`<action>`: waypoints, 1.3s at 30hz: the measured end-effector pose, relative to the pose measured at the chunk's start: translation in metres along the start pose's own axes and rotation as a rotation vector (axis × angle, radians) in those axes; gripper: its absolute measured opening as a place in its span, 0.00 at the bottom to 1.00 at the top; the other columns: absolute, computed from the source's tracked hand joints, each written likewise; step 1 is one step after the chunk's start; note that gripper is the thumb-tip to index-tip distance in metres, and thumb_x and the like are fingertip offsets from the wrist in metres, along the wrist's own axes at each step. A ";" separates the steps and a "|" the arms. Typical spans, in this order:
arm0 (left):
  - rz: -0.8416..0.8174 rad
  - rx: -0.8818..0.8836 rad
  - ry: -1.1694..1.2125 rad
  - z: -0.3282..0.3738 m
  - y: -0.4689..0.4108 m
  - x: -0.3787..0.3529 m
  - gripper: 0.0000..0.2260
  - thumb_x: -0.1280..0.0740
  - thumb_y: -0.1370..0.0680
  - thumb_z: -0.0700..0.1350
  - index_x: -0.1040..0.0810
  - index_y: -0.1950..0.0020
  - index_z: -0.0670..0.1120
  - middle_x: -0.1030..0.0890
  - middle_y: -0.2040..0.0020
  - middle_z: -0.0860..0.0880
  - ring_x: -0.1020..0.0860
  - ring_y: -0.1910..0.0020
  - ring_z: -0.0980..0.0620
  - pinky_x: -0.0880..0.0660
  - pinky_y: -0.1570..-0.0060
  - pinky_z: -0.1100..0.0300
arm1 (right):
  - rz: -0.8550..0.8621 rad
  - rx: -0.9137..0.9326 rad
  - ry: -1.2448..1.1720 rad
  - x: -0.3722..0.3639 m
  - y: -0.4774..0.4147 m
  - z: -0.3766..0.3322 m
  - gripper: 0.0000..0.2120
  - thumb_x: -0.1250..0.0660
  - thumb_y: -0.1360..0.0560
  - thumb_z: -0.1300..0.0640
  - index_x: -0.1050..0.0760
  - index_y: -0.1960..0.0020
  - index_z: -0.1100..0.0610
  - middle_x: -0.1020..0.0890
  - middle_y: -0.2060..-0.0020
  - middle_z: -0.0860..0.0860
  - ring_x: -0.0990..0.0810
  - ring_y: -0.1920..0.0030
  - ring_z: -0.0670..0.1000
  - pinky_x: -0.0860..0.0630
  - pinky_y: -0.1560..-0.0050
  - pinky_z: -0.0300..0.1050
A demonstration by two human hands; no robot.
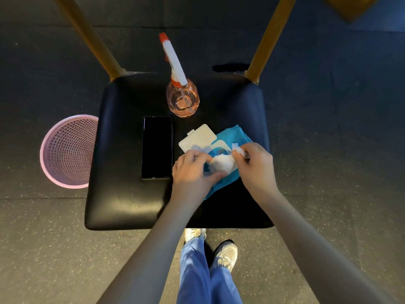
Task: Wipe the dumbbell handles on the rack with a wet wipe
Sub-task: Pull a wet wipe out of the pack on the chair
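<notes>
A blue pack of wet wipes (237,134) lies on the black chair seat (122,194), its clear flip lid (197,137) standing open. A white wet wipe (223,162) sticks out of the pack's opening. My left hand (194,172) rests on the pack and pinches the wipe's near edge. My right hand (257,165) grips the wipe's far end between thumb and fingers. No dumbbell or rack is in view.
A pink spray bottle (183,98) with a white and red trigger stands at the seat's back. A black phone (156,148) lies left of the pack. A pink mesh bin (68,150) stands on the floor to the left. My feet (225,253) are below the seat's front edge.
</notes>
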State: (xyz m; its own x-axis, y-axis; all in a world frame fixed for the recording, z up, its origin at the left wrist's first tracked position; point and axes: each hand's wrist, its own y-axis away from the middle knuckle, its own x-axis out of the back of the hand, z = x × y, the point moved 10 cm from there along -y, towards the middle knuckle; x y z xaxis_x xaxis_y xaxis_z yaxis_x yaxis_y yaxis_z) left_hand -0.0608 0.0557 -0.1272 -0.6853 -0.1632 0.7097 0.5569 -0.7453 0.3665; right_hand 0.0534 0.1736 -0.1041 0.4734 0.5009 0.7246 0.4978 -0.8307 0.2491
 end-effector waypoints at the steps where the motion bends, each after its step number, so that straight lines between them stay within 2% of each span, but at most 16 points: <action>1: 0.036 -0.004 0.021 0.000 0.000 0.001 0.15 0.28 0.28 0.56 0.24 0.46 0.51 0.29 0.42 0.53 0.34 0.39 0.54 0.34 0.36 0.48 | 0.022 -0.010 -0.031 0.004 0.000 0.000 0.07 0.35 0.22 0.56 0.24 0.48 0.58 0.24 0.55 0.47 0.29 0.61 0.37 0.34 0.61 0.21; 4: 0.068 0.018 0.114 -0.004 -0.002 0.001 0.07 0.28 0.27 0.53 0.24 0.56 0.52 0.29 0.47 0.54 0.34 0.44 0.55 0.32 0.39 0.47 | 0.024 -0.034 -0.076 0.007 0.001 0.001 0.07 0.35 0.22 0.55 0.24 0.47 0.58 0.25 0.54 0.45 0.28 0.59 0.39 0.32 0.62 0.23; 6: 0.055 0.033 0.147 -0.005 -0.002 0.002 0.06 0.29 0.25 0.51 0.23 0.57 0.50 0.30 0.48 0.54 0.34 0.45 0.55 0.31 0.39 0.50 | 0.034 -0.060 -0.118 0.009 0.001 0.003 0.06 0.35 0.22 0.55 0.24 0.48 0.57 0.24 0.54 0.45 0.26 0.58 0.41 0.30 0.61 0.27; 10: 0.043 0.055 0.166 -0.010 -0.002 0.008 0.06 0.31 0.23 0.46 0.23 0.58 0.46 0.30 0.48 0.53 0.31 0.46 0.55 0.28 0.45 0.61 | 0.133 -0.135 -0.245 0.028 0.000 0.013 0.04 0.37 0.21 0.55 0.26 0.52 0.54 0.24 0.60 0.46 0.26 0.61 0.42 0.31 0.64 0.28; 14: 0.079 0.086 0.217 -0.015 -0.004 0.017 0.06 0.32 0.24 0.41 0.25 0.61 0.45 0.28 0.54 0.53 0.28 0.53 0.57 0.32 0.57 0.72 | 0.186 -0.125 -0.242 0.039 -0.003 0.011 0.04 0.39 0.20 0.56 0.27 0.52 0.55 0.25 0.60 0.46 0.26 0.61 0.41 0.31 0.64 0.26; 16: 0.091 0.108 0.209 -0.016 -0.005 0.021 0.06 0.32 0.23 0.41 0.25 0.60 0.45 0.27 0.54 0.52 0.28 0.56 0.57 0.31 0.60 0.71 | 0.220 -0.123 -0.250 0.045 -0.005 0.009 0.04 0.39 0.20 0.57 0.28 0.53 0.55 0.26 0.61 0.46 0.27 0.62 0.41 0.32 0.65 0.24; 18: 0.100 0.146 0.192 -0.019 -0.006 0.022 0.06 0.33 0.22 0.42 0.26 0.60 0.46 0.27 0.55 0.51 0.27 0.56 0.56 0.28 0.58 0.66 | 0.260 -0.130 -0.265 0.051 -0.008 0.009 0.06 0.39 0.20 0.57 0.28 0.56 0.54 0.26 0.62 0.47 0.28 0.63 0.42 0.32 0.65 0.26; 22: 0.136 0.173 0.112 -0.022 -0.005 0.029 0.04 0.33 0.23 0.43 0.26 0.55 0.48 0.27 0.52 0.53 0.28 0.50 0.54 0.25 0.47 0.52 | 0.302 -0.164 -0.344 0.058 -0.011 0.012 0.11 0.39 0.20 0.55 0.31 0.61 0.46 0.24 0.62 0.48 0.24 0.60 0.47 0.27 0.60 0.38; 23: 0.148 0.128 0.067 -0.017 -0.005 0.032 0.03 0.33 0.23 0.42 0.25 0.51 0.48 0.27 0.49 0.53 0.28 0.47 0.54 0.27 0.42 0.51 | 0.279 -0.176 -0.348 0.055 -0.012 0.011 0.11 0.39 0.20 0.55 0.32 0.61 0.46 0.24 0.61 0.48 0.24 0.60 0.47 0.27 0.60 0.38; 25: 0.146 -0.019 -0.004 0.001 -0.003 0.030 0.13 0.32 0.24 0.41 0.25 0.41 0.49 0.28 0.42 0.53 0.32 0.39 0.54 0.36 0.33 0.52 | 0.213 -0.195 -0.341 0.046 -0.011 0.008 0.08 0.39 0.20 0.54 0.30 0.58 0.48 0.24 0.61 0.46 0.25 0.60 0.43 0.28 0.61 0.33; 27: 0.131 -0.169 -0.057 0.024 -0.001 0.026 0.16 0.30 0.25 0.45 0.24 0.37 0.49 0.27 0.40 0.53 0.32 0.37 0.53 0.41 0.32 0.55 | 0.180 -0.205 -0.349 0.038 -0.010 0.006 0.05 0.39 0.20 0.54 0.29 0.54 0.50 0.24 0.61 0.45 0.25 0.61 0.42 0.28 0.64 0.30; 30: 0.209 -0.287 -0.155 0.039 0.000 0.018 0.08 0.26 0.28 0.49 0.18 0.51 0.48 0.21 0.52 0.51 0.25 0.47 0.49 0.34 0.41 0.52 | 0.190 -0.208 -0.367 0.034 -0.010 0.007 0.04 0.39 0.20 0.54 0.29 0.53 0.52 0.24 0.60 0.45 0.23 0.59 0.43 0.27 0.63 0.28; 32: 0.245 -0.256 -0.132 0.033 -0.003 0.019 0.04 0.27 0.28 0.47 0.19 0.58 0.48 0.21 0.57 0.52 0.25 0.51 0.48 0.33 0.45 0.52 | 0.251 -0.221 -0.372 0.042 -0.012 0.010 0.04 0.39 0.20 0.55 0.28 0.54 0.53 0.24 0.62 0.44 0.23 0.60 0.43 0.25 0.60 0.35; 35: 0.271 -0.240 -0.146 0.023 -0.002 0.021 0.05 0.26 0.29 0.45 0.20 0.61 0.47 0.22 0.60 0.52 0.25 0.54 0.49 0.31 0.48 0.52 | 0.391 -0.205 -0.351 0.066 -0.018 0.012 0.07 0.38 0.21 0.55 0.30 0.57 0.53 0.26 0.64 0.45 0.26 0.62 0.45 0.27 0.60 0.39; 39: 0.270 -0.253 -0.159 0.016 0.004 0.018 0.05 0.25 0.30 0.44 0.19 0.59 0.46 0.21 0.58 0.50 0.24 0.54 0.48 0.27 0.50 0.51 | 0.477 -0.109 -0.289 0.092 -0.027 0.004 0.05 0.39 0.20 0.56 0.31 0.54 0.54 0.26 0.62 0.47 0.29 0.62 0.44 0.33 0.63 0.30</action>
State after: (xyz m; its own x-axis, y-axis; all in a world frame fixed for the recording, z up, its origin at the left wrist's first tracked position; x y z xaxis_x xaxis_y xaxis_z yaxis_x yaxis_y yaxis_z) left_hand -0.0632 0.0601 -0.1027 -0.4378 -0.2874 0.8519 0.5600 -0.8284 0.0083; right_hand 0.0863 0.2426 -0.0466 0.8147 0.0974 0.5717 0.1093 -0.9939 0.0135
